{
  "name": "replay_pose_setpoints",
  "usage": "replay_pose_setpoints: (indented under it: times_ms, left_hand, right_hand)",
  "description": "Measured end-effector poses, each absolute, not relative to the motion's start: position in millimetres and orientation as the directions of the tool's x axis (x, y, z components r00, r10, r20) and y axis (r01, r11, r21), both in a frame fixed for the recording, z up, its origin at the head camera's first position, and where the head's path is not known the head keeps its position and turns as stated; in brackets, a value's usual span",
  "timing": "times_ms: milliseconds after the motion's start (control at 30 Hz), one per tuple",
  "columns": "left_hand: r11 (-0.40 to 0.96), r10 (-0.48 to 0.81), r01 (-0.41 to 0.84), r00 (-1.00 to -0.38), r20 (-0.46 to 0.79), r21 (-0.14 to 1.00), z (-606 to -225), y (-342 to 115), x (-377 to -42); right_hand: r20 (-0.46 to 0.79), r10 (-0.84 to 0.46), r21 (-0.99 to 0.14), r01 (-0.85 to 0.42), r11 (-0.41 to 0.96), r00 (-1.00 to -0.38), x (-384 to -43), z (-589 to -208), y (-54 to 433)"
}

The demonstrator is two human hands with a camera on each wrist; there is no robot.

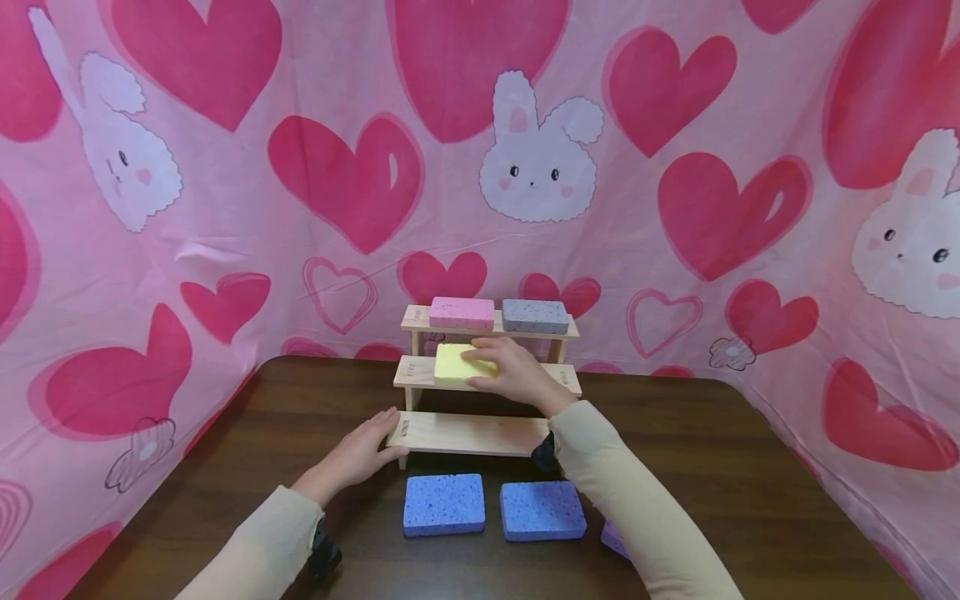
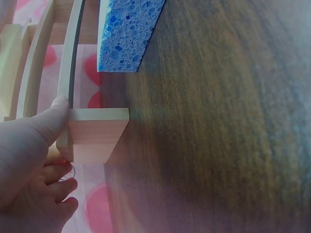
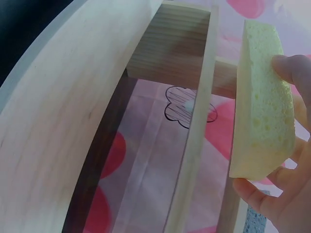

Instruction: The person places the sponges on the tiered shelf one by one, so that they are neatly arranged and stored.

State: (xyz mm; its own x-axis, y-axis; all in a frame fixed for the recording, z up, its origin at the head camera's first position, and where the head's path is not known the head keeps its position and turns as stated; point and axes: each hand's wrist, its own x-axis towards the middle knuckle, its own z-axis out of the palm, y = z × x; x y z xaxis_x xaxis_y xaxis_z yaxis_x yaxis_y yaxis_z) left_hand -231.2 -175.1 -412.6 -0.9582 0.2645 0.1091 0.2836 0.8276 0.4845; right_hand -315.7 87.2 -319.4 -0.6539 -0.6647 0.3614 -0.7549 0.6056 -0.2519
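Beige sleeves (image 1: 637,496) lead to our right grip (image 1: 516,372), pinching a yellow sponge (image 1: 451,367), and left grip (image 1: 363,450), clasping the tiered wooden rack (image 1: 468,434). Uneven release could topple the sponge.

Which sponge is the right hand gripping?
The yellow sponge: the right hand grips it, and no other is yellow. The others lie on the top shelf or table.

A creased, pale pink cloth backdrop (image 1: 450,192) walls in my remote view at the back and both sides, its print of deeper pink hearts (image 1: 348,179), white rabbit heads (image 1: 536,179) and sketched clouds (image 1: 732,354) rising behind the dark brown wood-grain table (image 1: 697,467) I watch under soft light.
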Motion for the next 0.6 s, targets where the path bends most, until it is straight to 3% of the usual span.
replay_pose_setpoints:
  times_ms: [600]
  left_hand:
    - [0.831, 0.258, 0.273, -0.961, 0.099, 0.485, -412, -175, -231]
  right_hand:
    - [0.294, -0.618, -0.327, -0.684, 0.652, -0.729, -325, -333, 66]
